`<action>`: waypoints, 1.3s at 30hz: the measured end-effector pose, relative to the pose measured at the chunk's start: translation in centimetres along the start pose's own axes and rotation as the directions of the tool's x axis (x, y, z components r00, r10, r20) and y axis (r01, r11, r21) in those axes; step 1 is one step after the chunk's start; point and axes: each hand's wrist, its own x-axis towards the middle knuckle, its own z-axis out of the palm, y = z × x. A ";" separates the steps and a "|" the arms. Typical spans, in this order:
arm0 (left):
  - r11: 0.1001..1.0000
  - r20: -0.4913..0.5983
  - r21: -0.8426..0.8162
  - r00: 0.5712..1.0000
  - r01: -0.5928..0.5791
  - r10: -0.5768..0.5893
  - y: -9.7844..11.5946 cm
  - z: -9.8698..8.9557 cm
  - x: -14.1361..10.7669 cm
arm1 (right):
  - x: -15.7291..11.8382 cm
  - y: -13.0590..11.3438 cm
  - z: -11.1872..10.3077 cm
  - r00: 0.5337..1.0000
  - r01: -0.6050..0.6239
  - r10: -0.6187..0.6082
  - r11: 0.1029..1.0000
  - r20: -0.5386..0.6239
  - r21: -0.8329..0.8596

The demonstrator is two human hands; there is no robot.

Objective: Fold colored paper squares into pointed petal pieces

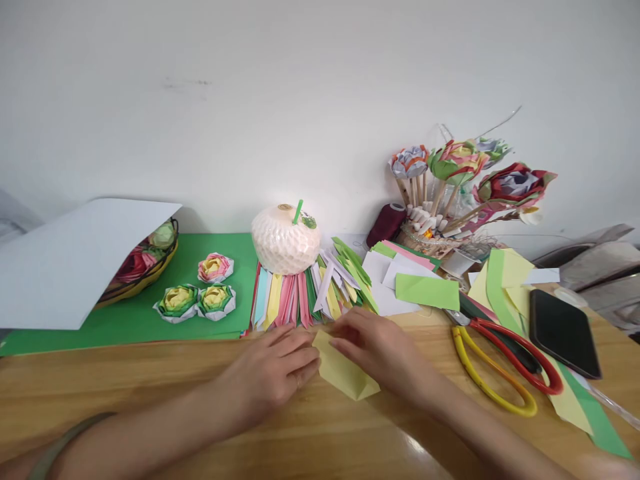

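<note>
A pale yellow sheet of paper (345, 375) with folded edges lies on the wooden table between my two hands. At its left edge, my left hand (277, 367) has its fingers closed together and pressed on the paper. My right hand (377, 350) bends over the upper right part, thumb and fingers pinching the paper's upper edge. The right fingertips partly hide that edge. Just beyond my hands lies a row of folded paper strips (290, 299) in pink, yellow, blue, white and green.
Scissors (493, 353) with red and yellow handles lie to the right, near a black phone (564, 333) and paper scraps. A white textured jar (286, 240) stands behind the strips. Paper flowers (216, 301) sit on a green sheet (200, 250) at left; a flower arrangement (460, 163) stands back right.
</note>
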 end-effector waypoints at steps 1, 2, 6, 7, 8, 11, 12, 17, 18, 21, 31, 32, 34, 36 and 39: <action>0.999 0.002 0.027 1.000 -0.019 0.019 -0.1 -0.1 -0.1 | 0.5 0.2 0.2 1.000 -0.006 0.006 1.000 0.019 0.001; 0.997 0.011 0.063 0.999 -0.045 0.045 -0.1 -0.1 -0.2 | 0.8 0.3 0.4 0.999 -0.012 0.011 1.000 0.038 0.004; 0.982 0.055 0.162 0.994 -0.101 0.093 0.2 -0.1 -0.7 | 0.8 0.6 1.0 0.998 -0.054 0.054 0.999 0.043 -0.007; 0.983 0.061 0.157 0.994 -0.100 0.091 0.2 0.0 -0.7 | 0.5 0.7 1.1 0.997 -0.066 0.067 0.998 0.040 -0.015; 0.985 0.062 0.142 0.994 -0.095 0.086 0.2 0.0 -0.7 | 0.2 0.7 1.2 0.996 -0.076 0.077 0.997 0.037 -0.023; 0.991 0.070 0.097 0.994 -0.092 0.085 -0.1 0.2 -0.6 | -0.5 0.5 1.3 0.996 -0.093 0.094 0.994 0.009 -0.052; 0.991 0.076 0.089 0.993 -0.097 0.090 -0.2 0.2 -0.5 | -0.7 0.4 1.4 0.995 -0.097 0.097 0.993 -0.007 -0.062; 0.992 0.061 0.068 0.993 -0.102 0.097 -0.5 0.3 -0.5 | -1.4 0.3 2.0 0.993 -0.014 -0.005 0.985 -0.114 -0.169; 0.992 0.057 0.072 0.993 -0.104 0.100 -0.5 0.3 -0.5 | -1.6 0.4 2.1 0.988 0.036 -0.068 0.977 -0.142 -0.212; 0.989 0.081 0.083 0.990 -0.125 0.118 -0.5 0.3 -0.5 | -2.2 0.6 2.4 0.949 0.193 -0.262 0.924 -0.178 -0.331; 0.996 0.065 -0.001 0.993 -0.094 0.094 -0.7 0.9 -0.5 | -2.9 0.4 2.2 0.894 0.385 -0.446 0.803 -0.030 -0.455; 0.997 0.071 -0.022 0.994 -0.078 0.079 -0.7 1.1 -0.6 | -2.9 0.3 2.1 0.890 0.400 -0.456 0.791 -0.009 -0.463; 0.998 0.072 -0.057 0.997 -0.030 0.034 -0.7 1.3 -0.6 | -2.9 0.1 1.9 0.877 0.427 -0.481 0.761 0.018 -0.489; 0.997 0.055 -0.075 0.998 0.011 -0.007 -0.6 1.4 -0.5 | -2.9 -0.2 1.8 0.870 0.435 -0.492 0.735 0.033 -0.520; 0.998 0.027 -0.064 0.999 -0.024 0.026 -0.7 1.3 -0.3 | -2.7 -0.5 1.7 0.865 0.437 -0.500 0.716 0.037 -0.545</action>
